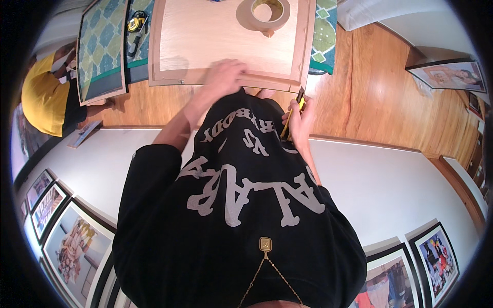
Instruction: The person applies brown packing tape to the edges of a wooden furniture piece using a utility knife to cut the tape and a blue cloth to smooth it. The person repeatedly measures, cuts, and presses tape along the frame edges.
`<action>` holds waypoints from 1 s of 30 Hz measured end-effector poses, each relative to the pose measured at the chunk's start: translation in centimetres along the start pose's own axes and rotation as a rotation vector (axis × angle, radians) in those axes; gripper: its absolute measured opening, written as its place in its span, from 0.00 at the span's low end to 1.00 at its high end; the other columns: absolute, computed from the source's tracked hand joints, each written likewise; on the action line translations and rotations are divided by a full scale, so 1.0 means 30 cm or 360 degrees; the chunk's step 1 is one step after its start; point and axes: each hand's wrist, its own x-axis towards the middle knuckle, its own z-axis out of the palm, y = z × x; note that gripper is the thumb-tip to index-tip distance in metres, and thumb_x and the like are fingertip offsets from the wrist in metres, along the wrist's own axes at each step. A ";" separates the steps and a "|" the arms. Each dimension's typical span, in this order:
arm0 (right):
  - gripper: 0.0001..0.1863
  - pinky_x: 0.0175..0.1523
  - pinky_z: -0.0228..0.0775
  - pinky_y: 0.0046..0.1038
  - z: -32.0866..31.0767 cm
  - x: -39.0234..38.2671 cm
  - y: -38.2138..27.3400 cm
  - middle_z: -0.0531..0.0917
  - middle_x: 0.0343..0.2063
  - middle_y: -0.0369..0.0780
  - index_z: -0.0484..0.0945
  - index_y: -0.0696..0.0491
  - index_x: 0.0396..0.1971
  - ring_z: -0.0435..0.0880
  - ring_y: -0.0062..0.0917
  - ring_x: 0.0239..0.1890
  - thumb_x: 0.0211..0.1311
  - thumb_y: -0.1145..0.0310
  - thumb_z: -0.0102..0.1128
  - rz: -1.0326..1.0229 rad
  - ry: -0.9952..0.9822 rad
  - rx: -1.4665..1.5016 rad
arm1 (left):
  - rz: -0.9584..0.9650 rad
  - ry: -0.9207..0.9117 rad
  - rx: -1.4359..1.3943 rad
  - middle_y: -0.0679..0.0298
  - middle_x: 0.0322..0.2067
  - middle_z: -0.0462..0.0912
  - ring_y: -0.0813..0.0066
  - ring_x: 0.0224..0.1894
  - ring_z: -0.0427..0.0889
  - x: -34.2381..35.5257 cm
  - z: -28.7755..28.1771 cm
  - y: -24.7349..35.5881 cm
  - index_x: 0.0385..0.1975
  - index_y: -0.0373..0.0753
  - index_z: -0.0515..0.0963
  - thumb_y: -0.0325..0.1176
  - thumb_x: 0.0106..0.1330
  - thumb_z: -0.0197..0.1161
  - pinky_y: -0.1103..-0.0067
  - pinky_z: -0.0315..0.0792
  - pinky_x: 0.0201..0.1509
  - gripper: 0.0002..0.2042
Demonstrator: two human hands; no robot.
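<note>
A framed panel [205, 41] with a pale wooden back lies in front of me, its borders covered with brown tape. My left hand [226, 75] is at the panel's near edge, blurred by motion, so its fingers cannot be made out. At the near right corner, my right hand [300, 119] is closed around a yellow and black utility knife [288, 123], the blade end pointing up toward that corner. A roll of brown tape [268, 25] lies flat on the panel's far right part, with a short loose end facing me.
A green patterned cloth [323, 41] shows under the panel. To the left are a yellow tape measure [136, 21], a dark hand tool [134, 45] and another frame [125, 51]. A person in a yellow shirt [43, 97] bends at far left. Framed pictures [446, 75] stand around.
</note>
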 end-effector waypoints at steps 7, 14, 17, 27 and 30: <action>0.17 0.21 0.71 0.23 0.009 0.002 0.034 0.76 0.23 0.38 0.67 0.60 0.50 0.78 0.20 0.18 0.68 0.67 0.55 -0.0077 0.0050 0.0246 | -0.0449 0.0507 0.0214 0.64 0.34 0.78 0.57 0.41 0.76 -0.321 -0.033 -0.396 0.32 0.45 0.78 0.37 0.50 0.71 0.64 0.69 0.48 0.12; 0.17 0.21 0.70 0.21 0.058 -0.011 0.002 0.75 0.27 0.39 0.66 0.58 0.50 0.78 0.21 0.19 0.65 0.71 0.57 -0.0100 -0.0045 0.0270 | -0.0337 0.0660 0.0130 0.64 0.34 0.79 0.58 0.42 0.76 -0.366 -0.007 -0.401 0.30 0.45 0.78 0.37 0.53 0.71 0.64 0.68 0.47 0.09; 0.17 0.22 0.70 0.21 0.081 -0.028 -0.001 0.75 0.28 0.39 0.66 0.58 0.50 0.78 0.21 0.19 0.65 0.70 0.58 -0.0104 -0.0102 0.0298 | -0.0415 0.0598 0.0142 0.64 0.35 0.79 0.58 0.44 0.76 -0.365 -0.008 -0.388 0.30 0.46 0.78 0.36 0.53 0.71 0.64 0.68 0.48 0.09; 0.31 0.29 0.72 0.25 0.230 -0.015 -0.107 0.77 0.32 0.43 0.57 0.52 0.68 0.81 0.25 0.26 0.64 0.76 0.49 -0.0292 -0.0500 -0.0076 | -0.0425 0.0538 0.0092 0.66 0.37 0.76 0.61 0.48 0.73 -0.355 0.014 -0.377 0.33 0.48 0.79 0.31 0.54 0.67 0.63 0.64 0.51 0.08; 0.33 0.43 0.75 0.39 0.438 0.159 -0.190 0.77 0.38 0.52 0.57 0.52 0.68 0.82 0.42 0.39 0.60 0.79 0.46 -0.1531 -0.0172 -0.0588 | -0.0294 0.0414 0.0279 0.66 0.38 0.75 0.61 0.49 0.72 -0.321 0.005 -0.351 0.33 0.48 0.79 0.29 0.53 0.66 0.64 0.64 0.52 0.08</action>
